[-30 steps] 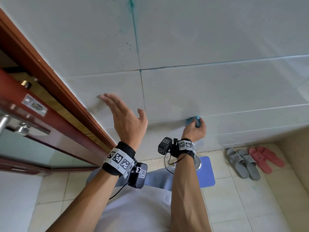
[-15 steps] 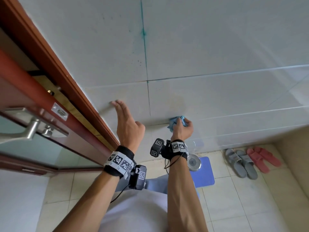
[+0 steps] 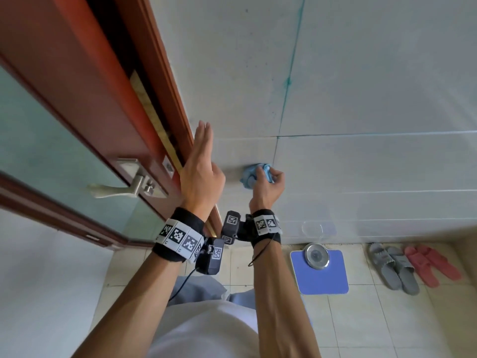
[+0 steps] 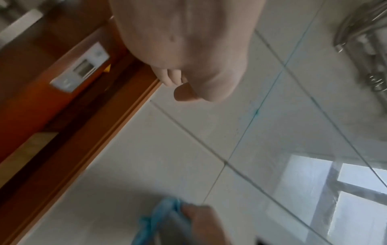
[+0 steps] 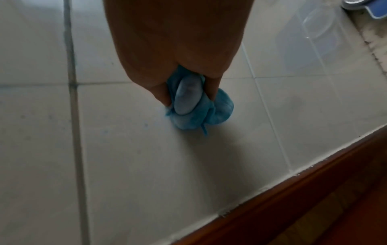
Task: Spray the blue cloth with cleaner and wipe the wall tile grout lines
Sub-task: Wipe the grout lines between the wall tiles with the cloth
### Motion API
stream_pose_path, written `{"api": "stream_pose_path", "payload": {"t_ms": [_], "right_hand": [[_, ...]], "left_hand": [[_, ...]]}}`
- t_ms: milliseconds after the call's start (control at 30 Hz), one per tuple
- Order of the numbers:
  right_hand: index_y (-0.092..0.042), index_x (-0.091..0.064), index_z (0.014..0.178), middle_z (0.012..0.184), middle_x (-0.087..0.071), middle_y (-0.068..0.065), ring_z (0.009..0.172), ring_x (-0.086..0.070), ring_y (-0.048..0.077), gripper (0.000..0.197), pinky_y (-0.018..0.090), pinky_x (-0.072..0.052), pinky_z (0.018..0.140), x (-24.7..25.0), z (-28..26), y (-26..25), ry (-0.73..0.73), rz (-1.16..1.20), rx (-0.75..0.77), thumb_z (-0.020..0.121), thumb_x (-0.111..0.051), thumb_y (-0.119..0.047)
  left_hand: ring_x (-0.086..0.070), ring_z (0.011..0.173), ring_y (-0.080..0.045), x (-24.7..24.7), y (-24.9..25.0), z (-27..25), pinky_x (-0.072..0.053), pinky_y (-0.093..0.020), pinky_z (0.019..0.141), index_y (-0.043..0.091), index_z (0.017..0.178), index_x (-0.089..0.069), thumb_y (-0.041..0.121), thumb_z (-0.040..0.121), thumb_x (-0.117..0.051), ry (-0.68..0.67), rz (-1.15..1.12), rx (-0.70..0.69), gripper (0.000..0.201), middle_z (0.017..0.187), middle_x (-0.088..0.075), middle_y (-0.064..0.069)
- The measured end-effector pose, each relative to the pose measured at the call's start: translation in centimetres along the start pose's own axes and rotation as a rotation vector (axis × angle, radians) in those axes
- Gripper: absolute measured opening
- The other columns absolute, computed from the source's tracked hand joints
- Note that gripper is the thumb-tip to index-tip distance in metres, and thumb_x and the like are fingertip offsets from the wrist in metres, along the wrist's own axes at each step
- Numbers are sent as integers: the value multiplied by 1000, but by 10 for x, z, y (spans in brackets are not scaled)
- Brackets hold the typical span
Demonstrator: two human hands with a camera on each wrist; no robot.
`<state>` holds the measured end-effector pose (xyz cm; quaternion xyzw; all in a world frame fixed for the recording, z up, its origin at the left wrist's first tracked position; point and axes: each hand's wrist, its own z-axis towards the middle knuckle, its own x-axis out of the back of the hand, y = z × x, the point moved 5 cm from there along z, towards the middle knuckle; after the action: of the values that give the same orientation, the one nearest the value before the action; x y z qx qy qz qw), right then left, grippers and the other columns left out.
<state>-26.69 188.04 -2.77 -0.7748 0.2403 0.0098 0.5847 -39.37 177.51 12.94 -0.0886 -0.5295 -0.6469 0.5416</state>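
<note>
A bunched blue cloth [image 3: 249,174] [image 5: 194,106] [image 4: 159,222] is pressed against the white wall tiles [image 3: 361,161], just left of a vertical grout line [image 3: 275,151]. My right hand [image 3: 265,186] [image 5: 178,49] grips the cloth with curled fingers. A teal stain runs along the upper vertical grout line [image 3: 289,81]. My left hand [image 3: 200,166] [image 4: 184,49] has straight fingers and lies flat against the wall beside the red door frame [image 3: 165,81], holding nothing. No spray bottle is in view.
A red-brown door with frosted glass and a metal lever handle [image 3: 121,188] stands open at the left. On the floor below lie a blue bathroom scale [image 3: 320,270], grey slippers [image 3: 392,267] and pink slippers [image 3: 431,264]. Pipework [image 4: 364,41] shows in the left wrist view.
The right hand has slid the cloth leftward along the horizontal grout line, past the vertical joint toward the door frame. The left hand has shifted left to the frame's edge.
</note>
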Motion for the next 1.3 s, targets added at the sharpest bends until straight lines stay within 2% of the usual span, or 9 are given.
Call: {"api": "stream_pose_path", "payload": {"t_ms": [67, 233, 400, 533, 667, 800, 1000, 1167, 1300], "right_hand": [[-15, -60, 92, 107, -66, 12, 88, -63, 17, 24, 14, -54, 67, 9, 5, -16, 37, 22, 25, 85, -78, -1], [-8, -65, 107, 107, -68, 4, 88, -68, 8, 22, 19, -56, 76, 53, 26, -89, 375, 119, 249, 88, -75, 0], [-15, -71, 98, 99, -69, 2, 90, -68, 21, 18, 40, -59, 85, 17, 3, -107, 449, -27, 474, 85, -74, -5], [-10, -71, 103, 105, -62, 0, 93, -62, 17, 23, 12, -49, 83, -35, -46, -73, 202, -265, 470, 84, -77, 2], [-13, -69, 101, 107, -55, -3, 100, -63, 23, 22, 37, -58, 89, -45, -61, -47, 45, -332, 498, 85, -80, -2], [-21, -64, 98, 107, -53, 1, 100, -62, 19, 25, 41, -58, 92, -50, -61, -40, 73, -263, 420, 86, -78, -4], [-22, -65, 98, 99, -56, -7, 92, -61, 7, 21, 28, -55, 81, -44, -53, -58, 146, -163, 382, 87, -77, -8], [-18, -66, 94, 95, -67, 1, 81, -62, 7, 20, 18, -50, 72, 7, -4, -116, 456, 29, 370, 86, -78, -4], [-12, -70, 98, 103, -69, 2, 92, -69, 13, 15, 19, -56, 77, 11, 8, -138, 495, 97, 430, 87, -77, -5]], "left_hand": [[-14, 159, -10, 16, 8, 12, -15, -14, 123, 11, 165, -23, -15, 89, -43, 11, 2, -67, 82, 173, -16, -2], [-7, 161, -15, 41, 31, 37, -6, -8, 121, 9, 166, -15, -16, 87, -43, 8, 50, -161, 87, 174, -9, -6], [-5, 161, -16, 45, 34, 47, -3, -11, 123, 8, 166, -13, -13, 89, -45, 27, 106, -161, 86, 175, -6, -7], [-10, 161, -19, 41, 32, 50, -11, -19, 127, 7, 165, -16, -16, 86, -45, 23, 92, -176, 87, 174, -8, -10], [-9, 160, -17, 40, 30, 51, -15, -22, 126, 11, 166, -14, -14, 89, -44, 6, 94, -155, 86, 174, -6, -8], [-8, 160, -17, 39, 32, 51, -13, -21, 126, 12, 166, -11, -13, 92, -43, 1, 87, -141, 85, 174, -4, -7], [-7, 160, -20, 34, 44, 52, -14, -23, 127, 8, 166, -7, -14, 92, -41, -11, 68, -61, 84, 174, 2, -9], [-8, 160, -19, 33, 48, 52, -30, -34, 126, 10, 166, -2, -13, 91, -42, -38, 93, -23, 88, 174, 8, -6], [-10, 160, -19, 35, 51, 51, -37, -34, 122, 11, 166, -3, -13, 91, -43, -34, 118, 5, 88, 174, 6, -5]]}}
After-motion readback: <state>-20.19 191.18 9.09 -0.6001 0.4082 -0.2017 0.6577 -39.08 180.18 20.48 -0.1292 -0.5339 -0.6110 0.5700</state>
